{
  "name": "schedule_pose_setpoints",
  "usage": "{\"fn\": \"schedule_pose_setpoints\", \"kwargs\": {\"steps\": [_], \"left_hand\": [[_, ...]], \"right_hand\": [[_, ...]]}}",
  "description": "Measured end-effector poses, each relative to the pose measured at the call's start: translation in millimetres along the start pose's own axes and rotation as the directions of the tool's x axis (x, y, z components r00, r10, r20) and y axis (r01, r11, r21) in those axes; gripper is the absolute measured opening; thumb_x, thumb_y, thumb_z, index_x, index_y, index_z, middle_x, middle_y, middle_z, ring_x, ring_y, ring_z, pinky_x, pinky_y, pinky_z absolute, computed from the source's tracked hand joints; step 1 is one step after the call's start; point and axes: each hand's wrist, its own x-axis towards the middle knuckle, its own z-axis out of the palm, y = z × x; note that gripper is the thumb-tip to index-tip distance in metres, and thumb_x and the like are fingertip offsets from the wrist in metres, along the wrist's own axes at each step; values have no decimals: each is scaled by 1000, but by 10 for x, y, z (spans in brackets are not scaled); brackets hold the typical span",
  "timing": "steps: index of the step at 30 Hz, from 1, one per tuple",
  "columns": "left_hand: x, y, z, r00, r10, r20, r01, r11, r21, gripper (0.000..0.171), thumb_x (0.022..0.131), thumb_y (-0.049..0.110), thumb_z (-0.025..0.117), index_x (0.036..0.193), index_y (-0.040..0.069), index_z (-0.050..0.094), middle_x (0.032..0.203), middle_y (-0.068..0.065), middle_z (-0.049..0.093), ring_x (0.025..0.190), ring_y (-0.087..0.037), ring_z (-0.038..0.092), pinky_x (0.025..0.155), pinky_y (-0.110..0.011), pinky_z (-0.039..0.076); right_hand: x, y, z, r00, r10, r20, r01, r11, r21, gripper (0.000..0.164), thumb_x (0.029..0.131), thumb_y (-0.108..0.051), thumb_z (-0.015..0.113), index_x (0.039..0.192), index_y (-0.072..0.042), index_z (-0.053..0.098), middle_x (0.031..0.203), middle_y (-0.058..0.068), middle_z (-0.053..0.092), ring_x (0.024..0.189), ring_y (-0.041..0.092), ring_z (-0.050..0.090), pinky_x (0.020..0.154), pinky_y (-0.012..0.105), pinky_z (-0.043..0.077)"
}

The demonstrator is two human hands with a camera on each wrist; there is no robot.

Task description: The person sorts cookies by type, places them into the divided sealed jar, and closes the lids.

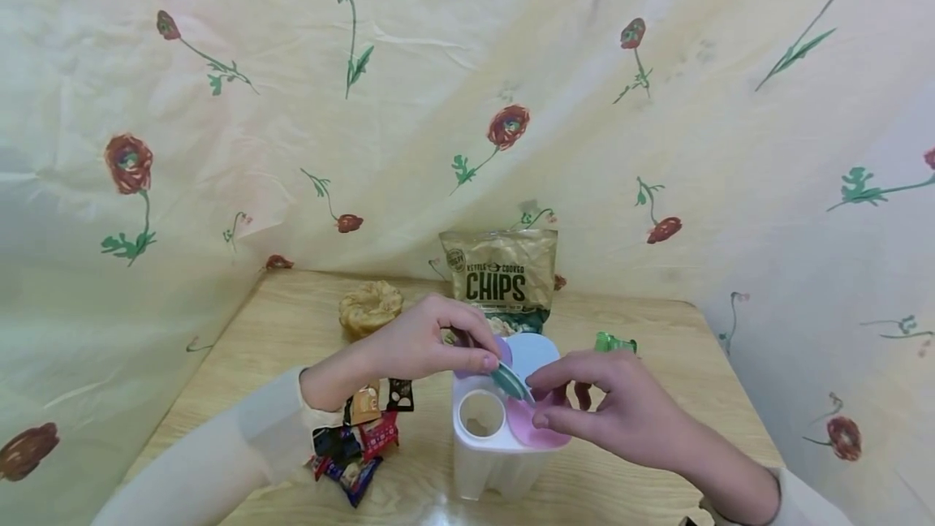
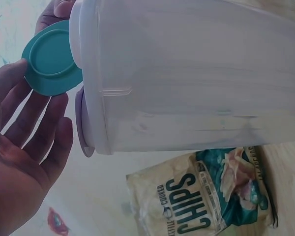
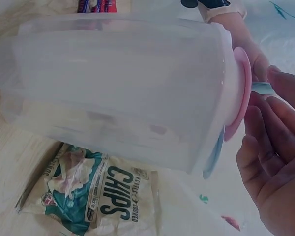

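Observation:
A teal round lid (image 2: 53,54) is pinched at its edge between the thumb and fingers of my left hand (image 1: 431,335), tilted above the container top. My right hand (image 1: 613,396) is at the lid's other edge, thumb and fingers apart, the thumb over the pink lid (image 1: 527,427). Whether it touches the teal lid is unclear. The tall translucent container (image 3: 123,93) stands upright with a white top (image 1: 467,431). One round opening (image 1: 482,415) at its front left is uncovered. A blue lid (image 1: 533,351) and a partly hidden purple lid (image 2: 83,125) cover other openings.
Behind the container stands a bag of chips (image 1: 497,282). A bag of ring-shaped snacks (image 1: 370,307) sits at the back left. Several small wrapped snacks (image 1: 358,441) lie left of the container, and a green packet (image 1: 615,342) lies behind my right hand on the wooden table (image 1: 292,331).

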Motion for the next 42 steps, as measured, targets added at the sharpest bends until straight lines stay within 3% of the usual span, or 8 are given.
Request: {"fn": "schedule_pose_setpoints", "kwargs": {"steps": [8,18,23,25,29,34,37,42], "left_hand": [[0,3,2,1000,5,-6,-5,1000,-5,11,93,9,76,102,5,79,104,-10,77,86,-10,69,72,-32,60],[-35,-5,-28,1000,-1,-4,1,1000,-8,13,94,10,75,105,6,79,99,-2,77,82,-11,68,69,-35,60],[-132,2,-93,997,-63,-39,65,997,41,13,95,12,74,106,10,79,105,-1,77,95,-12,70,80,-33,59],[-201,2,-139,992,-106,-71,112,991,75,12,95,14,74,106,12,80,105,3,77,96,-12,70,82,-32,58],[-383,-56,-262,977,-161,-139,178,977,116,12,96,15,74,106,16,80,101,9,76,84,-12,67,71,-29,56],[-688,-224,-451,952,-220,-213,254,957,143,13,96,13,73,105,20,80,97,5,75,78,-13,64,67,-27,54],[-889,-349,-564,920,-308,-242,350,923,158,12,97,16,72,106,20,80,98,2,75,81,-13,66,70,-27,56],[-1234,-635,-695,854,-450,-260,502,844,187,14,99,20,70,109,17,79,102,0,77,88,-13,70,77,-30,58]], "right_hand": [[17,16,22,1000,-3,1,3,1000,2,20,85,-10,85,100,-21,78,89,-16,74,74,-2,65,59,15,50],[50,-6,56,999,-2,-36,2,1000,-1,20,84,-7,85,97,-22,80,84,-16,75,71,-3,65,58,14,50],[41,-6,66,999,28,-42,-28,1000,-1,21,83,-7,85,96,-23,81,84,-18,75,70,-4,65,58,14,50],[39,4,72,999,-3,-51,3,1000,-6,22,82,-5,85,96,-22,80,84,-16,75,70,-4,65,58,14,49],[37,16,76,997,-49,-65,48,999,-17,25,81,-1,85,96,-20,80,84,-12,77,71,-4,66,59,13,49],[38,4,76,998,-24,-59,23,1000,-18,25,82,-1,84,97,-21,80,85,-14,76,72,-5,66,59,13,49],[41,-1,74,999,-1,-54,1,1000,-13,24,83,-3,84,97,-22,80,85,-15,76,71,-5,65,59,13,50],[39,1,65,999,14,-48,-15,1000,-14,23,84,-4,84,99,-22,80,85,-15,75,72,-7,64,59,14,49]]}}
